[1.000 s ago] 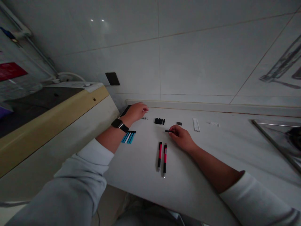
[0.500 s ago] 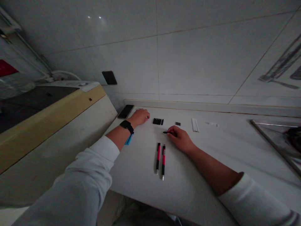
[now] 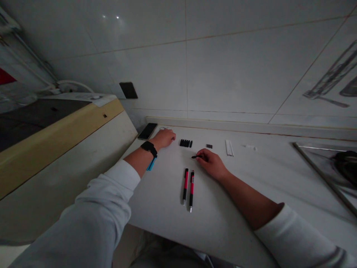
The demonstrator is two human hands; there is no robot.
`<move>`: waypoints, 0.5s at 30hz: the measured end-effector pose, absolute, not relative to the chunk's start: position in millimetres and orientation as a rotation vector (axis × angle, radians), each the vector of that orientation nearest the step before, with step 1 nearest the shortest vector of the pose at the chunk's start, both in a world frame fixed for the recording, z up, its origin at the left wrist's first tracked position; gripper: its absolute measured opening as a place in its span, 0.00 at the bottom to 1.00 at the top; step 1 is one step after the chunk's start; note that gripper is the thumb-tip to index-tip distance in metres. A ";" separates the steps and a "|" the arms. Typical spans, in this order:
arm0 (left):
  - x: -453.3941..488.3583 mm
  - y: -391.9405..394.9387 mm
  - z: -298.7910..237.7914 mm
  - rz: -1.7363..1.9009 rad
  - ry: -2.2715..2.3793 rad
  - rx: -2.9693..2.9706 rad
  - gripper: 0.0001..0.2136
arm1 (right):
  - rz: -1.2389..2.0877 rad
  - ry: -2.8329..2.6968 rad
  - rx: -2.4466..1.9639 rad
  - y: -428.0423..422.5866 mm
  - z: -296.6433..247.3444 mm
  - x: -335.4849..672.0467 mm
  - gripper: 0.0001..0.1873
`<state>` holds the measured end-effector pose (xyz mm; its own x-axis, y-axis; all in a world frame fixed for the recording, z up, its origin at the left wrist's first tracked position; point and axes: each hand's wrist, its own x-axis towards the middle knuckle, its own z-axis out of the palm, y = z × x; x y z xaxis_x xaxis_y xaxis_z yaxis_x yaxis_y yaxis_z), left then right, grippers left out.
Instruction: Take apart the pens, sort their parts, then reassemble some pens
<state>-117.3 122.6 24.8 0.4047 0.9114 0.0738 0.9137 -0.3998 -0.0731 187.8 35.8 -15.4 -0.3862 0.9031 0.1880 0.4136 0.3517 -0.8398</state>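
My left hand point(image 3: 165, 138) rests at the back of the white table, its fingers curled together. A tiny pale glint shows at the fingertips; what it is I cannot make out. My right hand point(image 3: 208, 159) pinches a small black pen part point(image 3: 195, 157), whose narrow end points left. Just beyond, a row of several short black tubes point(image 3: 185, 143) lies between the hands. Two red-and-black pens point(image 3: 185, 188) lie side by side nearer to me. Blue pieces point(image 3: 151, 164) are partly hidden beneath my left wrist.
Small dark pieces point(image 3: 209, 146), white sticks point(image 3: 229, 148) and tiny clear bits point(image 3: 250, 147) lie to the right. A phone point(image 3: 147, 131) sits at the back left, beside a large cream-coloured appliance point(image 3: 92, 149). A metal-edged frame point(image 3: 320, 173) borders the right side.
The view has shifted slightly, so everything sits a little further left. Both hands keep nearly the same places, and the right hand still pinches the black pen part.
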 end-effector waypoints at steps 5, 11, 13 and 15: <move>-115.3 117.9 30.7 -0.013 -1.688 -2.527 0.10 | 0.949 -1.930 -1.135 39.6 -20.9 188.6 0.12; -110.8 99.1 54.9 -0.215 -1.686 -2.498 0.16 | 1.010 -1.818 -1.096 43.5 -22.0 189.3 0.14; -103.0 87.2 63.1 -0.457 -1.688 -2.503 0.16 | 1.047 -1.758 -1.069 45.0 -20.0 189.2 0.15; -89.2 70.4 67.4 -0.783 -1.706 -2.530 0.15 | 1.113 -1.665 -1.034 47.5 -16.7 189.2 0.16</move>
